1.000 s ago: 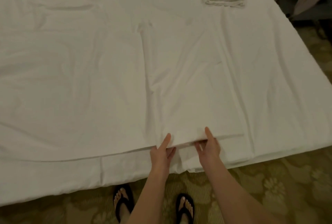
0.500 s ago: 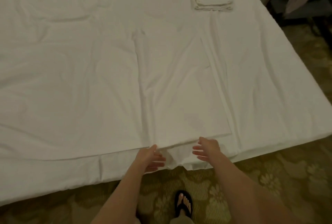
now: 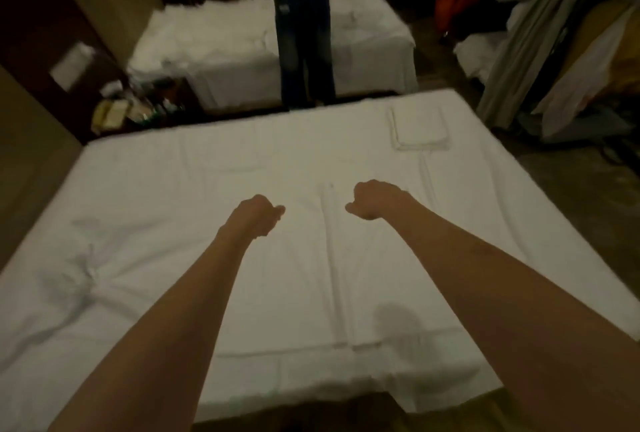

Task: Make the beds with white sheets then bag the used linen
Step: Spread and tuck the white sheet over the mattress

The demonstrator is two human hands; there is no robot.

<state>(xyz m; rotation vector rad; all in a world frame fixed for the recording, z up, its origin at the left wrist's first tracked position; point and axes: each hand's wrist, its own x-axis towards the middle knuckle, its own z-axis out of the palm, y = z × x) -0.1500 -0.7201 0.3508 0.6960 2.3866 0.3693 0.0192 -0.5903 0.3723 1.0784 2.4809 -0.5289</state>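
Both fists, left hand [image 3: 258, 215] and right hand [image 3: 372, 199], clenched in a grip, apparently flinging the white sheet [image 3: 311, 293] over near bed [image 3: 138, 189]; far bed [image 3: 363, 50] unmade, bagging still ahead.

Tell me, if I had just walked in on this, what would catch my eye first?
First, two bare arms stretched out over a big bed spread with a white sheet, the left hand and right hand both curled like fists above its middle. Next, a folded white linen lying near the bed's far right corner. Beyond it, a person in dark trousers stands before a second bed heaped with rumpled white bedding.
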